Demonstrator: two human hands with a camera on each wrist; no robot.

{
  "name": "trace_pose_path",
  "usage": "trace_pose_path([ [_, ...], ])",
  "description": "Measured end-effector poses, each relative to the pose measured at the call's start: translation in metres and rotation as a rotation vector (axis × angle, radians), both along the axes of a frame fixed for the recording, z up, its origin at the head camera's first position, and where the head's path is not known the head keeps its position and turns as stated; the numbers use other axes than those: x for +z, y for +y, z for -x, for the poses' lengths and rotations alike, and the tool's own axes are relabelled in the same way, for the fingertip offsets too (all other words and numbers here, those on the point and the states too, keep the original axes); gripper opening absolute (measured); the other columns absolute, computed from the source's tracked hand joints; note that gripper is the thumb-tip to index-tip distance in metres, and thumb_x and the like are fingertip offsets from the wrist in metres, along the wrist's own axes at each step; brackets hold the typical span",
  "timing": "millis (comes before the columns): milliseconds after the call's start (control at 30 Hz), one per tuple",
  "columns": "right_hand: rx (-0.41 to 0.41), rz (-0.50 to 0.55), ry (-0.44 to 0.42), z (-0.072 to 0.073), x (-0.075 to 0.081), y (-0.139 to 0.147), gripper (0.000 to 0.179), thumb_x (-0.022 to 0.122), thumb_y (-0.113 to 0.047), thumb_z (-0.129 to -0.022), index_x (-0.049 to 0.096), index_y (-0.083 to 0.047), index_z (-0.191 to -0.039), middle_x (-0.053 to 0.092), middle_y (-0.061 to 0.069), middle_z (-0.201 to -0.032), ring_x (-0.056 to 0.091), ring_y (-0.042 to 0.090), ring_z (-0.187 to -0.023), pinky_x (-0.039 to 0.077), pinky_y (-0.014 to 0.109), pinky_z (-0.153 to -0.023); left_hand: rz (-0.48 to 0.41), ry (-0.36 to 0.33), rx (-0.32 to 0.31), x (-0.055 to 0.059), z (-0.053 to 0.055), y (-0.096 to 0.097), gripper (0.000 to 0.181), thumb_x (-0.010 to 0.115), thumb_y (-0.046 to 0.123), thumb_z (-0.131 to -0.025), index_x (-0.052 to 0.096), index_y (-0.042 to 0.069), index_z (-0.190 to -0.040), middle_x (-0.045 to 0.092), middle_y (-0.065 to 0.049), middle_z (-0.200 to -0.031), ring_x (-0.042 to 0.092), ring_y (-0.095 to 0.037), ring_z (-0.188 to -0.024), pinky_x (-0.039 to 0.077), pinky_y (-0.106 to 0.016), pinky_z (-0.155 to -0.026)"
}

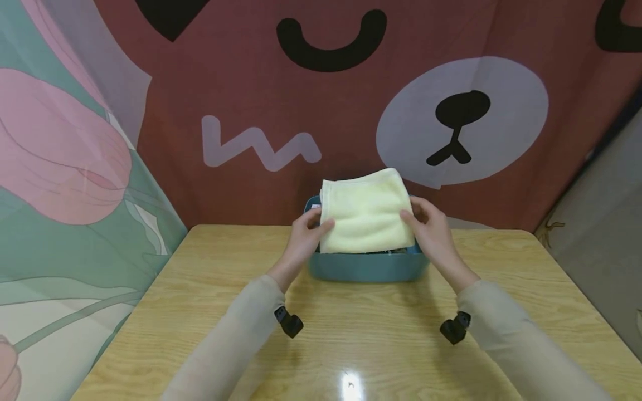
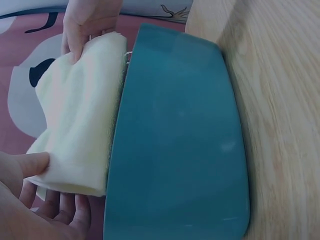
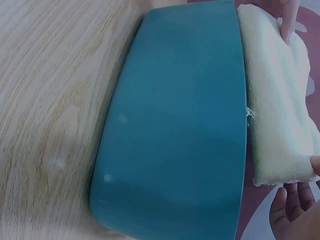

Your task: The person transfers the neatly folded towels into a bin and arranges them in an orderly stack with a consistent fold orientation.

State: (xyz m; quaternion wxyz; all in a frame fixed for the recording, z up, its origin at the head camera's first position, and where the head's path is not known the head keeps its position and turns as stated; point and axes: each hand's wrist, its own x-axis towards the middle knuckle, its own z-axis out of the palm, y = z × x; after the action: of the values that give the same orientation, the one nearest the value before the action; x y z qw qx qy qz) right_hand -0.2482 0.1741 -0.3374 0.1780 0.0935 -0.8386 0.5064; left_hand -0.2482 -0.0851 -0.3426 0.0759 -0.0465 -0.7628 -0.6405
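A folded pale yellow towel (image 1: pixel 368 214) is held up at its two sides, its lower edge right at the rim of a teal bin (image 1: pixel 368 267). My left hand (image 1: pixel 305 234) pinches its left side, thumb in front and fingers behind, as the left wrist view also shows for the towel (image 2: pixel 82 115). On the opposite side my right hand (image 1: pixel 432 228) grips the towel the same way. In the right wrist view the towel (image 3: pixel 280 100) lies along the rim of the bin (image 3: pixel 175 120). Most of what the bin holds is hidden behind the towel.
The bin stands near the back edge of a wooden table (image 1: pixel 361 334). Behind it hangs a reddish cloth (image 1: pixel 251 83) with a bear face. A floral cloth (image 1: pixel 65 167) hangs at the left. Each sleeve carries a small black wrist camera (image 1: pixel 288 322).
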Motion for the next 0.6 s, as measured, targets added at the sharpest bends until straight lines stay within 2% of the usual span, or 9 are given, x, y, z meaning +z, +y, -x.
trace_pose_path([
  [167, -0.007, -0.011, -0.012, 0.005, -0.001, -0.001, 0.039, 0.061, -0.017, -0.100, 0.057, -0.001, -0.135, 0.063, 0.021, -0.109, 0.060, 0.028, -0.087, 0.048, 0.021, -0.061, 0.032, 0.012, 0.007, -0.002, 0.004, 0.000, 0.034, 0.070, 0.010, -0.093, 0.066, 0.004, -0.126, 0.065, -0.012, -0.106, 0.057, -0.019, -0.092, 0.049, -0.028, -0.076],
  [367, -0.017, -0.040, -0.030, 0.012, -0.005, 0.000, 0.038, 0.061, -0.016, -0.100, 0.057, -0.002, -0.135, 0.062, 0.020, -0.112, 0.061, 0.029, -0.091, 0.048, 0.023, -0.063, 0.070, 0.020, 0.013, -0.003, 0.011, 0.001, 0.033, 0.069, 0.005, -0.093, 0.066, 0.000, -0.125, 0.067, -0.015, -0.113, 0.059, -0.023, -0.101, 0.051, -0.032, -0.082],
  [600, -0.016, -0.054, -0.042, 0.014, -0.009, 0.000, 0.040, 0.060, -0.017, -0.100, 0.055, -0.002, -0.137, 0.062, 0.021, -0.110, 0.061, 0.031, -0.090, 0.047, 0.026, -0.063, 0.104, -0.002, 0.013, -0.006, 0.016, 0.001, 0.033, 0.069, 0.003, -0.092, 0.065, -0.001, -0.125, 0.067, -0.017, -0.115, 0.060, -0.025, -0.099, 0.051, -0.032, -0.082],
])
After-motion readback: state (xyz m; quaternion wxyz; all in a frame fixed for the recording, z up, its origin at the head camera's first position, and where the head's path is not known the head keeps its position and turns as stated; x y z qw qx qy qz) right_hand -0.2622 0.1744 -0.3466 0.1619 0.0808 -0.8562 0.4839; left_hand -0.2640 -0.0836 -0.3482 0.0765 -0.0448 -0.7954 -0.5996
